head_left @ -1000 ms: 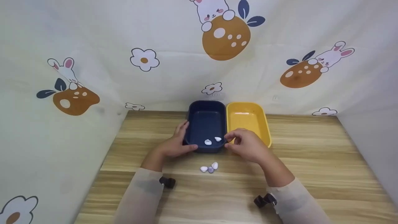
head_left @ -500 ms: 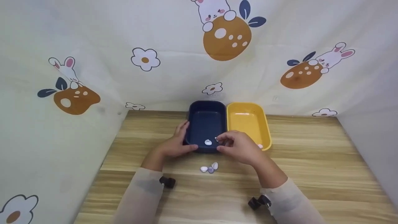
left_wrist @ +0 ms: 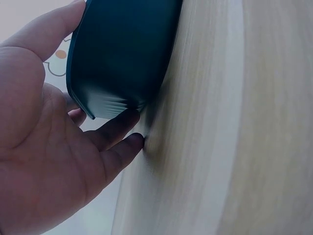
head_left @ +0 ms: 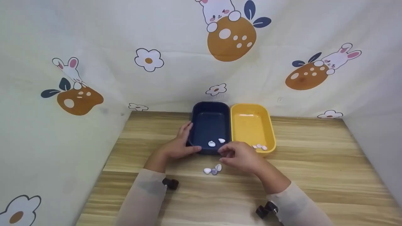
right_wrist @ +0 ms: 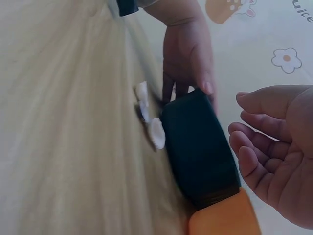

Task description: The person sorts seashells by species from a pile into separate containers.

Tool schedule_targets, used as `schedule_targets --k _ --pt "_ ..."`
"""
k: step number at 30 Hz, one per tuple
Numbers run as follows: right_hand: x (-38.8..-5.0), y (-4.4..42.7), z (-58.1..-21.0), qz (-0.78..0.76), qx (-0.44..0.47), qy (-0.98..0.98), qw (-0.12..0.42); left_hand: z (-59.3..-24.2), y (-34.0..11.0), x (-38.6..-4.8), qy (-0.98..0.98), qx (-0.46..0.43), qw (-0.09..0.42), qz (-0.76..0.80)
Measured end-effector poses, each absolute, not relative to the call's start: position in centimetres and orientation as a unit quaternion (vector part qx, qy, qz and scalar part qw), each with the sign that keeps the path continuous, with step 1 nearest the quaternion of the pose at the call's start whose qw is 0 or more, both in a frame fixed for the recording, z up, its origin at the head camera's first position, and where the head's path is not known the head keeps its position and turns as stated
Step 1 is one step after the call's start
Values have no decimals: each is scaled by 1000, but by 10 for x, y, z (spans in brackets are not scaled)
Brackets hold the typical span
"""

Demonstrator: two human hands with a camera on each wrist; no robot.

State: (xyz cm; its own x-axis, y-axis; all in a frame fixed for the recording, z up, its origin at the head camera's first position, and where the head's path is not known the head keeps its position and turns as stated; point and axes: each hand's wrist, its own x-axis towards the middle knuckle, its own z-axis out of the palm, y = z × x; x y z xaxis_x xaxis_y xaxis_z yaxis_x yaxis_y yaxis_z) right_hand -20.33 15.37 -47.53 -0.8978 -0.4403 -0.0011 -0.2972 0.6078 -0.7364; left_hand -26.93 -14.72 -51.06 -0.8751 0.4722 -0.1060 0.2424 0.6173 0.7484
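In the head view, my left hand (head_left: 180, 146) holds the near left corner of a dark blue tray (head_left: 195, 125), thumb on the front rim and fingers along the outer left side. The left wrist view shows bent fingers (left_wrist: 120, 128) against the tray's outer wall. Two white seashells (head_left: 212, 143) lie inside its near end. My right hand (head_left: 243, 157) hovers by the tray's near right corner. Its fingers are loosely curled, with nothing between them in the right wrist view. Three seashells (head_left: 207, 170), two whitish and one purple-grey, lie on the table in front.
A yellow tray (head_left: 272, 131) stands against the dark blue tray's right side, with small pinkish shells (head_left: 259, 146) in its near end. Both stand on a wooden table (head_left: 150, 125) near a patterned cloth backdrop (head_left: 176, 81).
My right hand has moved from over the seam between the trays, leftward, then nearer to me, uncovering the shells in the yellow tray. The left hand stays on the dark blue tray.
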Motion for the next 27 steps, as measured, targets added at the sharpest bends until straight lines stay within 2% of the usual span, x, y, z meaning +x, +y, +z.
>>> schedule_targets --k 14,27 --pt "-202 149 -493 -359 -233 893 142 -510 -146 -268 886 187 159 393" --pt "-202 147 -515 -321 -272 901 104 -510 -147 -269 888 196 157 385"
